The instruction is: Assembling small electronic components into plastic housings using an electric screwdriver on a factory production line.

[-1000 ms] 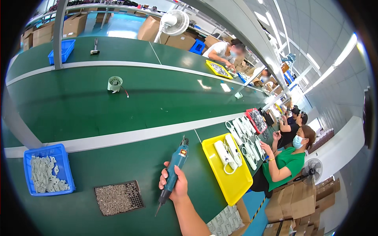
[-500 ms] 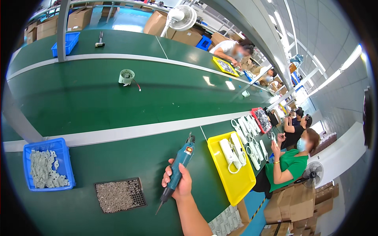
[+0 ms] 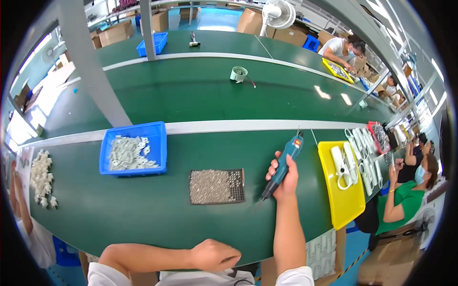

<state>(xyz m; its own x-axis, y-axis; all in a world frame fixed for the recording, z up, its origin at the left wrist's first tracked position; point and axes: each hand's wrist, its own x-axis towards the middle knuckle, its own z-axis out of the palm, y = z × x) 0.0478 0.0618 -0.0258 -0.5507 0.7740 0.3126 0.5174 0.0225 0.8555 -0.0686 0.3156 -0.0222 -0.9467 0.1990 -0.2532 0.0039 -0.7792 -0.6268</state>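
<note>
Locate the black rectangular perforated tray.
Head view, near centre: the tray lies right of the blue plastic bin and left of the teal power screwdriver.

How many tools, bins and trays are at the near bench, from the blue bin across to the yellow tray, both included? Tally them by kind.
Tools: 1, the screwdriver in the right hand
Bins: 1, the blue bin
Trays: 2, the black tray and the yellow tray
Total: 4
</note>
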